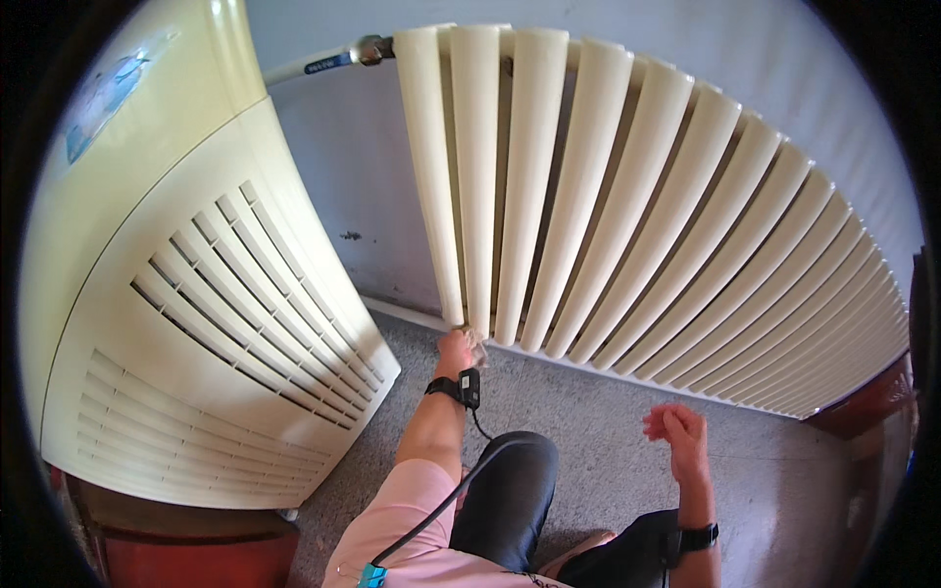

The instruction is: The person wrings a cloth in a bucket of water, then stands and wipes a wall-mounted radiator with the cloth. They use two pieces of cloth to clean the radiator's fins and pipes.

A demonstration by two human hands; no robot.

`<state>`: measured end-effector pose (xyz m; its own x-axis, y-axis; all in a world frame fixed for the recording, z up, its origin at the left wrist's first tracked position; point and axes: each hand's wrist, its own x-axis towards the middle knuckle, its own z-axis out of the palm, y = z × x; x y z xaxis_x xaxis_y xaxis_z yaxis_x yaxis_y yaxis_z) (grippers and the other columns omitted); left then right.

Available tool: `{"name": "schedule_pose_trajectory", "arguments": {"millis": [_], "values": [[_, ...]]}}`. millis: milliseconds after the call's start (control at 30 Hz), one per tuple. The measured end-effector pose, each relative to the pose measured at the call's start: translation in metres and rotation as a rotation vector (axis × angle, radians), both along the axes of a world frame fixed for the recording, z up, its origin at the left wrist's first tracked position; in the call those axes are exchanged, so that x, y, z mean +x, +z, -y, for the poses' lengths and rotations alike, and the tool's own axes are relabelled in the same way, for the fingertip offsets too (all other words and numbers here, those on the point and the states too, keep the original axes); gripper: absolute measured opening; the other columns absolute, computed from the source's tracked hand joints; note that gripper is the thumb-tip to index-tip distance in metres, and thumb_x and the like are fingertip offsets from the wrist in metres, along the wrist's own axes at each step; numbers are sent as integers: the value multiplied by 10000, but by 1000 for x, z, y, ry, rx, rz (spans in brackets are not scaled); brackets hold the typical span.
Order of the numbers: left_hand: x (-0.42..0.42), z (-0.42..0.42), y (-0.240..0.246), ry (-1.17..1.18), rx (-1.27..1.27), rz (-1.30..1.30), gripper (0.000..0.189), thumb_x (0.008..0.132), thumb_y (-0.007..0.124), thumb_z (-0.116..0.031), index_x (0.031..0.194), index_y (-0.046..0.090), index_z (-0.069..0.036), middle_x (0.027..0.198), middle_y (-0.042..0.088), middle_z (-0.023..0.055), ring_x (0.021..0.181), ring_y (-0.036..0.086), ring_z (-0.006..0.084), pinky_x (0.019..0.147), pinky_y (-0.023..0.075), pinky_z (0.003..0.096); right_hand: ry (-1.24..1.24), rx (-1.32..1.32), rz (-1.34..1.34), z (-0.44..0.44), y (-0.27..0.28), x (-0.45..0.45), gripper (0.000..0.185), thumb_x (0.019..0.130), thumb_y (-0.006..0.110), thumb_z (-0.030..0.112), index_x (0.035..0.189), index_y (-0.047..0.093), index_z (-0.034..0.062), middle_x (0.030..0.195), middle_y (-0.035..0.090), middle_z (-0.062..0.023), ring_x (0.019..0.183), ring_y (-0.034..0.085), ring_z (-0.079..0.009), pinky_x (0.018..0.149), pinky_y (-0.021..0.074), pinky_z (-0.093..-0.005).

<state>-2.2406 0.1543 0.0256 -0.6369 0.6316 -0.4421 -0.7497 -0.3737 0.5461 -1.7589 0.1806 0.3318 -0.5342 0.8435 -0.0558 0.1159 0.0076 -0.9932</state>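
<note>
My left hand (456, 351) is at the foot of a cream column radiator (540, 169), by its leftmost columns. It grips a crumpled, brownish cloth (476, 345), part of which sticks out to the right of the fingers. The cloth lies against the lower ends of these columns. My right hand (678, 434) is raised over the grey floor to the right, its fingers loosely curled and nothing in them. Each wrist bears a black strap, and a cable runs from the left one.
A cream floor-standing unit with vent slots (242, 294) stands close on the left. A pipe with a valve (371, 50) joins the radiator's upper left. Dark red furniture (198, 551) shows at the lower left. My bent knees are over the speckled floor (588, 426).
</note>
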Motion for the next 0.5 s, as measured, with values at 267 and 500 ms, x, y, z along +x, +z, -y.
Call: {"name": "schedule_pose_trajectory", "arguments": {"millis": [267, 500], "values": [[25, 28, 231, 183, -135, -656, 182, 858, 577, -76, 1017, 611, 5, 928, 632, 72, 818, 610, 170, 707, 501, 342, -132, -13, 25, 40, 29, 20, 211, 970, 511, 120, 1007, 660, -24, 864, 707, -139, 704, 666, -183, 644, 535, -296], [11, 42, 478, 862, 67, -1691, 362, 921, 619, -166, 1226, 531, 7, 1199, 543, 221, 1077, 550, 348, 937, 447, 426, -26, 7, -32, 65, 32, -18, 226, 972, 514, 121, 1018, 667, -38, 874, 710, -134, 733, 677, -189, 670, 548, -306]]}}
